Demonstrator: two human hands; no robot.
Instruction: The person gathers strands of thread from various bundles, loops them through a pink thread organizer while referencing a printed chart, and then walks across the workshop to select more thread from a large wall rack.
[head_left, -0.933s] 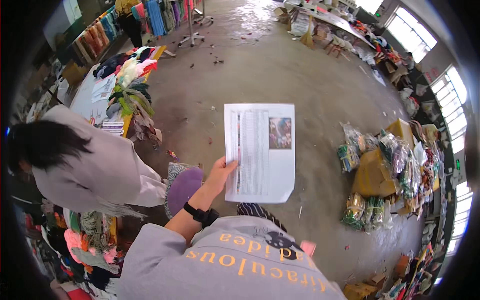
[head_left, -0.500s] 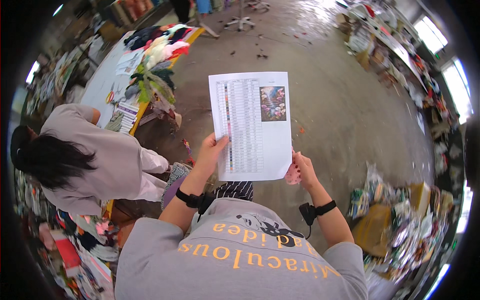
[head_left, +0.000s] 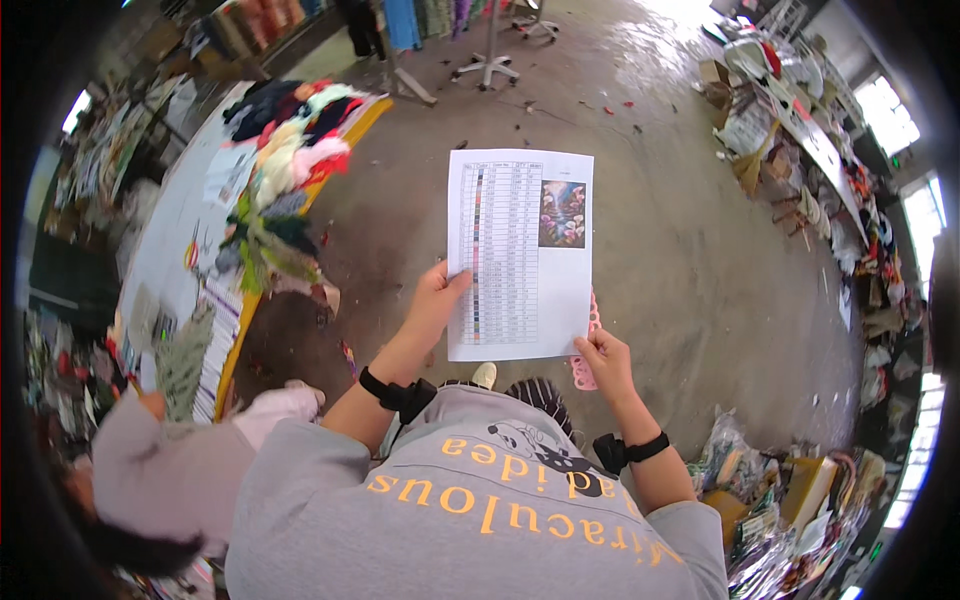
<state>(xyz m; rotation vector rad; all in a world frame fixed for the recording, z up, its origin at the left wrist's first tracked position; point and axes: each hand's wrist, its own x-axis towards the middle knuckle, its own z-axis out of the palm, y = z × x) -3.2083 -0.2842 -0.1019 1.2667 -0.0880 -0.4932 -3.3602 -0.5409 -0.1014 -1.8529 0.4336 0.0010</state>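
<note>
A white paper sheet [head_left: 565, 300] is held upright before me. It carries a printed table with a column of small colour swatches and, at its upper right, a colourful flower picture. My left hand [head_left: 436, 300] pinches the sheet's left edge, thumb on the front. At the lower right corner, my right hand [head_left: 608, 364] grips the sheet together with a pink strip with holes [head_left: 582, 376]. Part of that strip is hidden behind the paper and the fingers.
On my left, a long table [head_left: 180, 210] with a yellow edge bears yarn bundles [head_left: 285, 160], scissors [head_left: 192, 250] and papers. A co-worker [head_left: 170, 470] is close at my left. Bagged materials [head_left: 790, 510] lie at lower right; a wheeled stand [head_left: 487, 68] is ahead.
The sheet and both hands have shifted slightly right. The co-worker now appears lower at the left, and the table and stand appear nearer. More of the pink strip shows.
</note>
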